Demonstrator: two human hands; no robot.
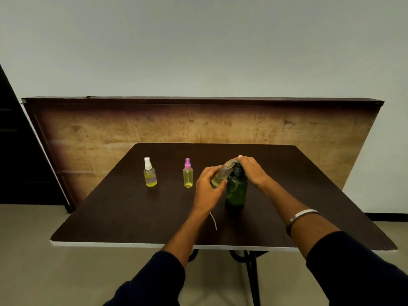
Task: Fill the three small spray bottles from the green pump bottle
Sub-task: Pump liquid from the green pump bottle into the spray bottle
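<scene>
The green pump bottle (236, 191) stands on the dark table (132, 213), right of centre. My right hand (251, 171) rests on its pump head, fingers over the top. My left hand (206, 186) grips an uncapped clear small bottle (220, 175), tilted with its mouth up at the pump spout; a little yellow liquid shows in it. Two capped spray bottles stand to the left: one with a white cap (150, 173) holding yellow liquid, one with a pink cap (188, 174) with a thin layer at the bottom.
A thin white dip tube (213, 220) lies on the table under my left wrist; its spray head is hidden. A wooden board (198, 124) leans against the wall behind the table. The table's near edge (154, 245) is white.
</scene>
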